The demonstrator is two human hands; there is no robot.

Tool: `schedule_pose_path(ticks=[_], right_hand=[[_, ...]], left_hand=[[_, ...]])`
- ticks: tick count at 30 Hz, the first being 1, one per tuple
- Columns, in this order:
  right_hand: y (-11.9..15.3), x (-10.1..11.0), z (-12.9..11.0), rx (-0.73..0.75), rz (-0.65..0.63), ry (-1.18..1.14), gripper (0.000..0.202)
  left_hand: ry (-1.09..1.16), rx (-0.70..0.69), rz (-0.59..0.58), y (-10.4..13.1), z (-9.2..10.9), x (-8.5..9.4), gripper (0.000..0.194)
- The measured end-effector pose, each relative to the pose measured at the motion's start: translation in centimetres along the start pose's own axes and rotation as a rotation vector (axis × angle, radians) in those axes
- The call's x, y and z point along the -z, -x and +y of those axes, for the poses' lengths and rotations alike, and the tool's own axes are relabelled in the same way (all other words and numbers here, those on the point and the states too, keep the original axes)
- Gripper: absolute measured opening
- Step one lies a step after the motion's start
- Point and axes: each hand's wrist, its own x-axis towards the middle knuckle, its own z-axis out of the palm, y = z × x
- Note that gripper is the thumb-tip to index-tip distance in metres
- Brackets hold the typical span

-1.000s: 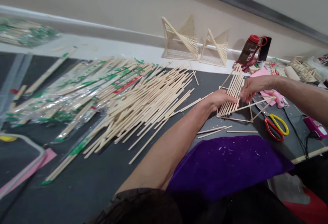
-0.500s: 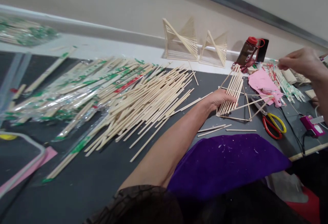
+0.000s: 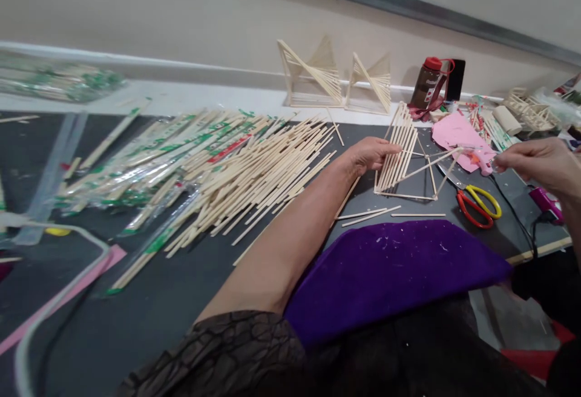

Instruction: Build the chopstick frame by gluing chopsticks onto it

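My left hand (image 3: 376, 154) is closed on the left edge of a small wooden stick frame (image 3: 399, 158). The frame has a slanted row of close-set sticks and thin triangular struts reaching right. My right hand (image 3: 540, 164) is held to the right of the frame, apart from it, with thumb and fingers pinched. Something small and pale may be at its fingertips, too small to name. Close by lies a pink sheet (image 3: 454, 134) with small items on it. Scissors (image 3: 479, 206) with red and yellow handles lie below. Several loose sticks (image 3: 370, 215) lie in front of the frame.
A big pile of bare chopsticks (image 3: 267, 173) and wrapped chopsticks (image 3: 181, 137) spreads left. Two finished-looking twisted stick models (image 3: 313, 76) stand by the wall. A red-capped bottle (image 3: 426, 85), a purple cloth (image 3: 394, 270), a purple plug block (image 3: 544, 203) and a white cable (image 3: 59, 282) are around.
My right hand has come down and is now beside the pink sheet, nearer the frame's level. My left hand still grips the frame. The camera view has shifted slightly.
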Motion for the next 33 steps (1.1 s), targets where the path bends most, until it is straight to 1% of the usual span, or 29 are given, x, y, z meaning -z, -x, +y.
schedule_pose_path(ticks=[4,5,7,9,12,15,17,19,21,24,26,30,33], right_hand=[[2.5,-4.0,-0.3,0.18,-0.338,-0.067,0.028],[3.0,-5.0,-0.6,0.212,-0.402,-0.066,0.028],[3.8,-6.9,-1.4,0.288,-0.483,-0.067,0.028],[4.5,-8.7,-2.5,0.383,-0.548,-0.052,0.026],[5.3,-11.6,-4.5,0.617,-0.59,-0.052,0.022],[6.2,-14.9,-6.3,0.904,-0.589,-0.023,0.018],[6.8,-17.3,-7.1,1.088,-0.539,0.036,0.018],[7.3,-19.4,-7.4,1.275,-0.456,0.087,0.025],[7.7,-21.1,-7.2,1.397,-0.376,0.113,0.028],[8.1,-22.5,-6.4,1.466,-0.321,0.141,0.024],[8.4,-22.7,-6.0,1.472,-0.339,0.133,0.022],[8.7,-22.0,-5.9,1.434,-0.436,0.128,0.017],[8.7,-21.6,-6.1,1.4,-0.479,0.082,0.018]], left_hand=[[-0.109,-0.042,0.136,0.8,0.9,-0.2,0.007],[-0.137,-0.053,0.179,1.1,1.0,-0.3,0.006],[-0.173,-0.08,0.264,1.7,1.1,-0.3,0.005],[-0.169,-0.123,0.35,2.6,1.0,-0.4,0.013],[-0.086,-0.236,0.47,4.1,0.5,-0.7,0.028],[0.036,-0.375,0.553,5.8,-0.5,-1.3,0.034],[0.069,-0.42,0.59,6.8,-1.5,-1.5,0.034],[0.053,-0.406,0.612,7.5,-2.7,-1.6,0.034],[0.026,-0.385,0.643,7.7,-3.8,-1.2,0.035],[-0.086,-0.387,0.698,7.4,-5.1,-0.2,0.035],[-0.209,-0.405,0.735,7.1,-5.5,0.6,0.033],[-0.409,-0.466,0.836,7.8,-5.2,2.4,0.029],[-0.424,-0.455,0.906,9.1,-4.5,3.5,0.026]])
